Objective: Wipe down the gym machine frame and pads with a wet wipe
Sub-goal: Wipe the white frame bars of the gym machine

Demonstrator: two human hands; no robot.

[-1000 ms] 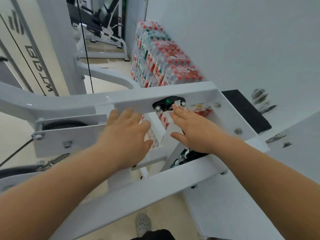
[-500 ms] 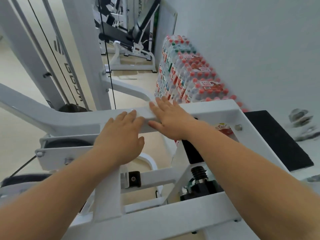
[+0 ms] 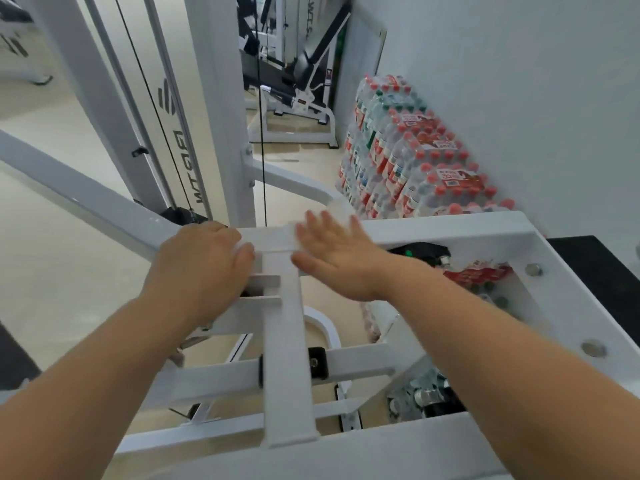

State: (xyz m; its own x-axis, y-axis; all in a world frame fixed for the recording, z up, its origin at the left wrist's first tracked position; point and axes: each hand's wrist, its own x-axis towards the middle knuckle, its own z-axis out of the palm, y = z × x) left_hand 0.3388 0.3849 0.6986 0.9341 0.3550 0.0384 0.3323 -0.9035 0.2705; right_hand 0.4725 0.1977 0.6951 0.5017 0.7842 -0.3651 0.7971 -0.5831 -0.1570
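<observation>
Head: white frame [image 3: 433, 228], beige floor [image 3: 52, 237].

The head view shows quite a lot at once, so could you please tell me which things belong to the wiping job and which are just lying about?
Part of the job:
- white machine frame
- wet wipe, blurred, under the right hand
- left hand, resting on the frame
- black pad

Just lying about:
- stacked water bottle packs
- other gym machine behind
- black cable
</observation>
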